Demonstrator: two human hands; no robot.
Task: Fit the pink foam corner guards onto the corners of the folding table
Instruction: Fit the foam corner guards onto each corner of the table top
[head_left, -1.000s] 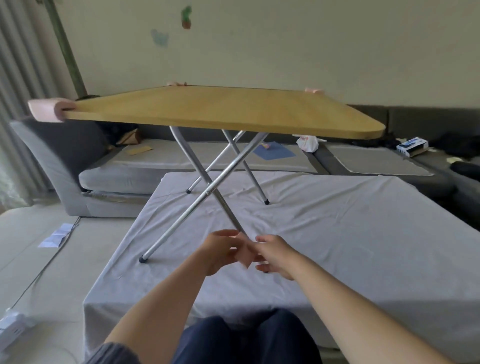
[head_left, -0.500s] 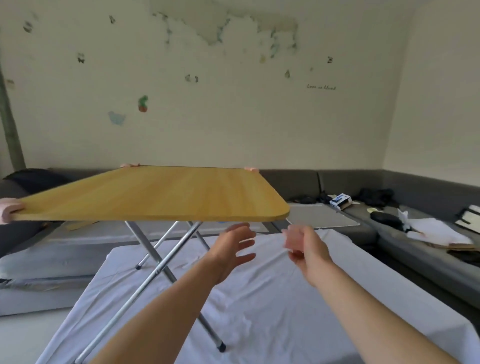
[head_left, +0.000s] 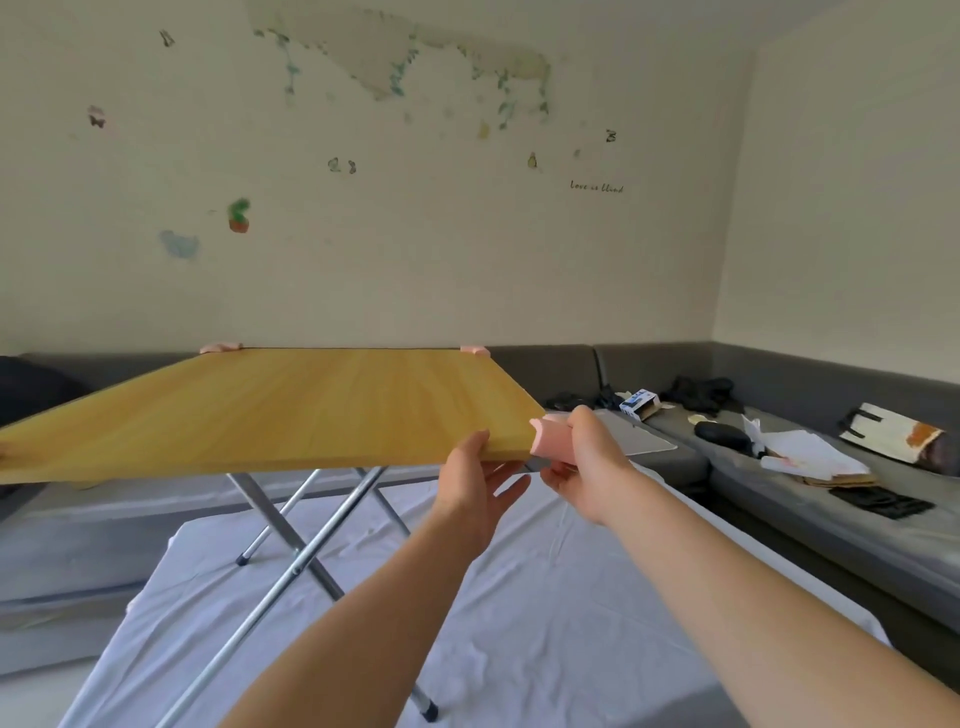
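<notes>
Guard (head_left: 551, 439), pink foam, sits pinched in the fingers of the right hand (head_left: 587, 462), pressed against the near right corner of the table (head_left: 291, 405); whether it is fully seated on the corner cannot be told. Left hand (head_left: 475, 480) is spread, thumb on top of the tabletop's near edge, fingers underneath, just beside the guard. Two more guards sit on the far corners: far left guard (head_left: 222, 347), far right guard (head_left: 475, 350). Near left corner runs off the picture's left edge; a pink trace shows there, too little to identify. Tabletop is wood-coloured, level, carried on crossed metal legs (head_left: 291, 540) with black feet. Legs stand on a white sheet (head_left: 545, 623) covering a low surface. Grey sofa (head_left: 779, 525) runs along the back and right walls, bearing a small box (head_left: 640, 404), dark items and papers (head_left: 800, 452). Wall (head_left: 415, 234) behind carries stickers and a patch of peeled paint.
</notes>
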